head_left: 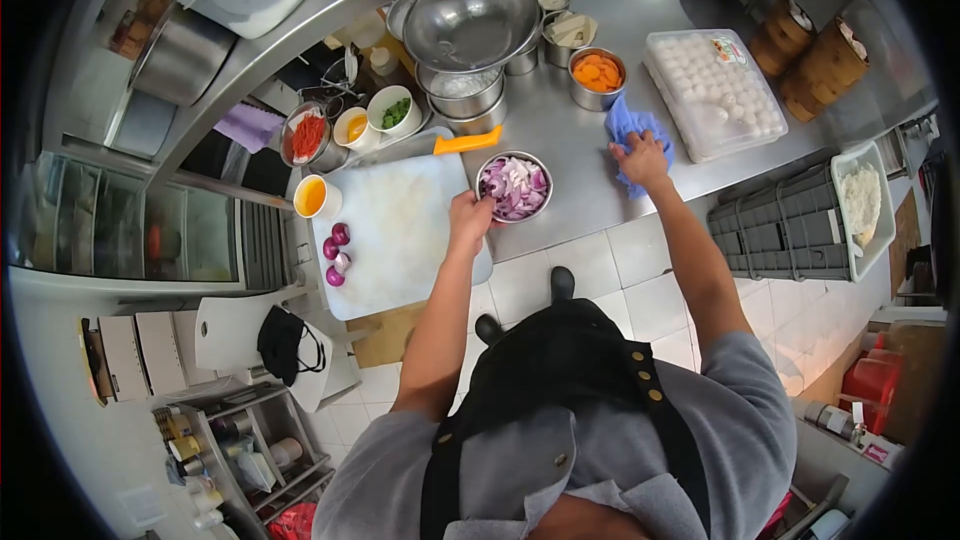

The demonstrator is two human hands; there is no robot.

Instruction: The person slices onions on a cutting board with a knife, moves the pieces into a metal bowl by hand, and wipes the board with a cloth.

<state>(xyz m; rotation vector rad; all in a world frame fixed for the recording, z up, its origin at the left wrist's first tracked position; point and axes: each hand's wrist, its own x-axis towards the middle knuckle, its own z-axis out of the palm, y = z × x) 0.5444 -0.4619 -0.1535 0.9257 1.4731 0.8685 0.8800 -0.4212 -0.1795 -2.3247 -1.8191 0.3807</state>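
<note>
My left hand [468,224] grips the left rim of a round metal bowl [549,202] full of chopped red onion [515,186]. The bowl stands near the counter's front edge, right of the white cutting board [400,230]. On the steel counter to the right, my right hand [643,158] is closed on a crumpled blue cloth [628,123]; the hand partly hides it. Several red onion pieces [334,249] lie at the board's left edge. An orange-handled knife [467,141] rests behind the board, its blade pointing left.
Behind the cloth stands a metal container of sliced carrots [597,73]. A clear plastic box of white balls [714,95] sits to the right, near bamboo steamers [823,68]. Stacked metal bowls [470,25] fill the back. Small tubs, one with chopped greens [394,112], line the back left.
</note>
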